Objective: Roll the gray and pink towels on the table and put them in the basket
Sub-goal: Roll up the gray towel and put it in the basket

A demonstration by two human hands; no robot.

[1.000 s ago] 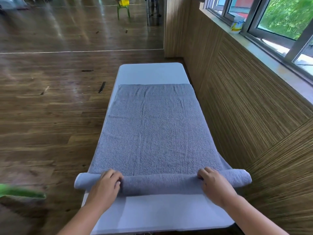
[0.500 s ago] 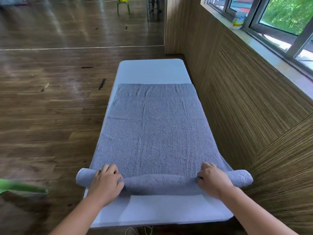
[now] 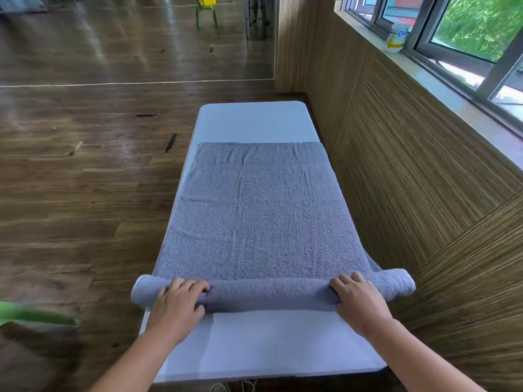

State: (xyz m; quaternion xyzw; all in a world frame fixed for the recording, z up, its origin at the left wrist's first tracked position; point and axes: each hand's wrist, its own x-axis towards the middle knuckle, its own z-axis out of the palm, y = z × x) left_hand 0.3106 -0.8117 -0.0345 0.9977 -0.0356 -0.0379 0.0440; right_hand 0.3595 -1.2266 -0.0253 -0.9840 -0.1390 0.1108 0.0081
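Left hand (image 3: pixel 177 302): fingers curled over the rolled end of the gray towel (image 3: pixel 254 222), grasping it.
Right hand (image 3: pixel 359 301): grasping the same roll.
Unrolled part: flat on table (image 3: pixel 254 120), beyond both hands.

The panelled wall (image 3: pixel 410 179) is running close along the right edge of the table (image 3: pixel 254 120), crowding that side, where the rolled end of the gray towel (image 3: pixel 260 222) is overhanging. On the left, open floor (image 3: pixel 85 207) is leaving passing room; ahead, the flat towel is lying low.
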